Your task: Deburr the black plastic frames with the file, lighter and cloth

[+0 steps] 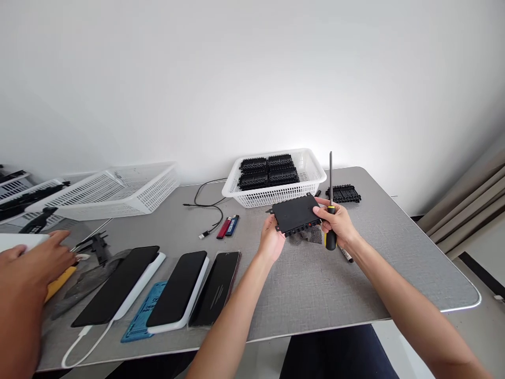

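Observation:
A flat black plastic box (296,215) with a row of small connectors along its near edge is held tilted above the table. My left hand (272,237) is closed around its left end, with the fingers partly hidden under it. My right hand (340,225) pinches the right end of the box and also holds a black-and-yellow screwdriver (331,237), its shaft pointing up. Below the box lies a crumpled grey cloth (307,235), partly covered. Under my right wrist is a marker pen (347,255).
Behind stands a white basket (272,197) with several black parts. Another black part (344,193) lies at right. A cable (219,208), two lighters (228,226), phones (179,289) and a blue card (144,310) are left of centre. A co-worker's hand (51,258) and more baskets (153,192) are farther left.

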{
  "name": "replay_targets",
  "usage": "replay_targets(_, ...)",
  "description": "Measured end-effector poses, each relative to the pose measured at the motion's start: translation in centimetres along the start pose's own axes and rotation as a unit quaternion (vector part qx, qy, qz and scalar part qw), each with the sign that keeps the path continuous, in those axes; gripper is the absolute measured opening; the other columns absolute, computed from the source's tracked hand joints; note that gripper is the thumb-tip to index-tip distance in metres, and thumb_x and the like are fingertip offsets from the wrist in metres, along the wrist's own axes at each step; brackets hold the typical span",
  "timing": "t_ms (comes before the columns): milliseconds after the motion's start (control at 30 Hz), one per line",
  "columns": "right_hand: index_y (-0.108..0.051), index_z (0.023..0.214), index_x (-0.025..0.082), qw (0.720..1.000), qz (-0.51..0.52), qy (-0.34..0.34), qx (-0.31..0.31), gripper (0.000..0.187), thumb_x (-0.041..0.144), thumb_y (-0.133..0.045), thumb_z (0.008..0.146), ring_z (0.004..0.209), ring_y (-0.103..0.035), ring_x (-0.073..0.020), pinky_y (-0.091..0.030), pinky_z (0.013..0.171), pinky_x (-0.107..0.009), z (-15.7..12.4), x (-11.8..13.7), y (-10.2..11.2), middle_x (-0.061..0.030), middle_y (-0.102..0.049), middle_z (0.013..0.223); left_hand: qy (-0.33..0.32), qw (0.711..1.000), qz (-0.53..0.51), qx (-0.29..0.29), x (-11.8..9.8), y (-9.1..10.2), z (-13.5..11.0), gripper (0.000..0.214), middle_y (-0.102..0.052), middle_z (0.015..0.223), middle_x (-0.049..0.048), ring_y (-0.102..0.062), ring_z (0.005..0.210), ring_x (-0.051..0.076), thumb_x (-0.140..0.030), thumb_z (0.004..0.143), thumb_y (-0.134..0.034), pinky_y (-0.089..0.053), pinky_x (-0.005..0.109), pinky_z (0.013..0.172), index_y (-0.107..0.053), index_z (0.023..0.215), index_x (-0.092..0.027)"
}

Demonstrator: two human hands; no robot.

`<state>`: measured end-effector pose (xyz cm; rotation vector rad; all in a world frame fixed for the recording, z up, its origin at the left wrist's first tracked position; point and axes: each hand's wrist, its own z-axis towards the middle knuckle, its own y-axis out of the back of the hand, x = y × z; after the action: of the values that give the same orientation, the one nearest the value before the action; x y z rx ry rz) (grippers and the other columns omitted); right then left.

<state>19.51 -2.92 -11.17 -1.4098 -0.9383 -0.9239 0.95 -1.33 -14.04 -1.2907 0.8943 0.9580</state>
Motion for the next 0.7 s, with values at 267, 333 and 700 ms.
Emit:
replay_targets(267,-0.062,0.088,0.017,0.977,-0.163,0.106,-0.09,0.043,0.051,-0.075,0.065,0.043,-0.038,-0.0074,-0.033,0.042,-0.024,0.4,-0.8,0.2,0.004,-0.052,0.061,-0.024,0.999,0.025,0.035,-0.5,-0.8,-0.2,0.033,-0.071,0.103,0.0108,-0.066,0.1,0.024,-0.044,0.079,-0.063,-0.052,0.038,0.088,-0.065,0.098,-0.016)
replay_targets(333,-0.057,0.078,0.018,0.968,-0.207,0.117,-0.085,0.04,0.053,-0.073,0.067,0.045,-0.037,-0.0082,-0.032,0.043,-0.024,0.3,-0.9,0.2,0.0044,-0.048,0.058,-0.044,0.997,0.057,0.034,-0.4,-1.0,-0.4,0.037,-0.071,0.104,0.0113,-0.065,0.102,0.025,-0.041,0.075,-0.07,-0.049,0.041,0.094,-0.064,0.101,-0.016)
replay_targets(700,-0.059,0.074,0.018,0.912,-0.349,0.188,-0.105,0.043,0.06,-0.052,0.085,0.05,-0.036,-0.0108,-0.029,0.05,-0.024,0.8,0.0,1.8,0.0034,-0.044,0.055,0.001,0.997,0.069,0.046,-0.4,-0.1,-0.2,0.043,-0.07,0.107,0.012,-0.065,0.101,0.026,-0.048,0.074,-0.071,-0.051,0.038,0.083,-0.061,0.104,-0.018)
